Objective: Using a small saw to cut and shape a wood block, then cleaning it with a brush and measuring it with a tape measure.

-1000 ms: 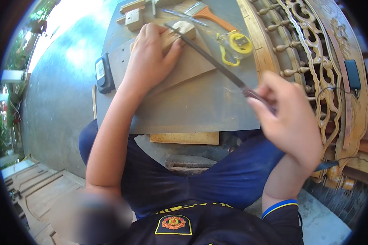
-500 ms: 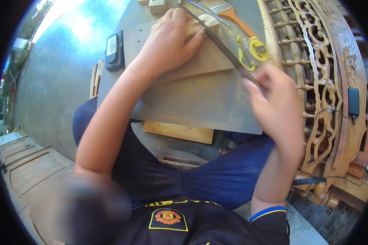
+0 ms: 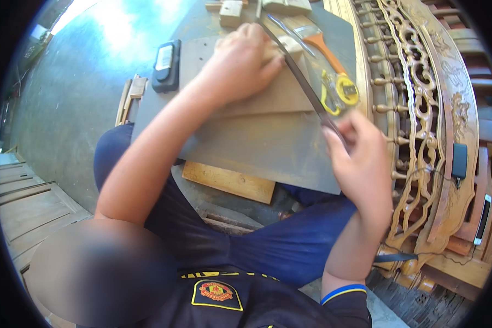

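Note:
A long dark metal file (image 3: pixel 300 79) slants across the work, its far end beyond my left hand's knuckles. My right hand (image 3: pixel 362 161) is closed around the file's near end, off the right side of a flat wooden board (image 3: pixel 268 104). Bent over a small pale piece of wood (image 3: pixel 294 46), my left hand (image 3: pixel 243 65) presses it down on the board, thumb toward the file. Most of that piece is hidden by the hand and the file, which lies along its right side; exact contact cannot be made out.
On the grey worktop (image 3: pixel 257 147) lie a paintbrush (image 3: pixel 325 52), a yellow tape measure (image 3: pixel 345 90) and a black case (image 3: pixel 166 66). Wooden blocks (image 3: pixel 230 12) stand at the far edge. Carved wooden furniture (image 3: pixel 421 98) rises close on the right; wooden panels (image 3: pixel 33 208) lie at left.
The view has shifted, so the worktop sits a little lower in the picture. My right hand, blurred by motion before, is sharper and nearer me with the file. My left hand keeps its hold.

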The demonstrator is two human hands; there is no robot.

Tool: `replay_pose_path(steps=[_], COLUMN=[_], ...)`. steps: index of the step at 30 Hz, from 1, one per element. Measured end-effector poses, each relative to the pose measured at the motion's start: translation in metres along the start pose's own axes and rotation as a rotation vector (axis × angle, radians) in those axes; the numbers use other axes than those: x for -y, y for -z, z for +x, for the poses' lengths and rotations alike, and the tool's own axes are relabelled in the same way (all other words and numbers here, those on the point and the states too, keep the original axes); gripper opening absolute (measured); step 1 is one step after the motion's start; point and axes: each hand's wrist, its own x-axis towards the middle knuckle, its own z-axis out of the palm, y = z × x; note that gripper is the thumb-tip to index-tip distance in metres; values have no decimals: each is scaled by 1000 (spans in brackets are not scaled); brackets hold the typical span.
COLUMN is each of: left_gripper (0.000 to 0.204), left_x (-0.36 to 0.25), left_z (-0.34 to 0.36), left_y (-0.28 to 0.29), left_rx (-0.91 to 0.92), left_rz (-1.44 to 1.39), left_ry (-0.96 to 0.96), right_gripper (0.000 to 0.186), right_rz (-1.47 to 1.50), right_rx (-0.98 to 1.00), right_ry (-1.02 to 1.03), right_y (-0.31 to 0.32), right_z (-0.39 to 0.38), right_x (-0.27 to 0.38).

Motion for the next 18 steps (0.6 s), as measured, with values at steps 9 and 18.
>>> replay_pose_path(steps=[9,18], left_gripper=[43,44], left_x=[-12,-24], left_z=[-3,6], left_y=[-9,-19], left_rx=[-39,-55], left_rz=[-14,-41], left_ry=[-1,-1], right_gripper=[14,20], right_rz=[-31,210], right_rx=[5,88], right_ry=[-34,-200], right_y=[4,33], right_z=[3,-8], right_x=[4,-21])
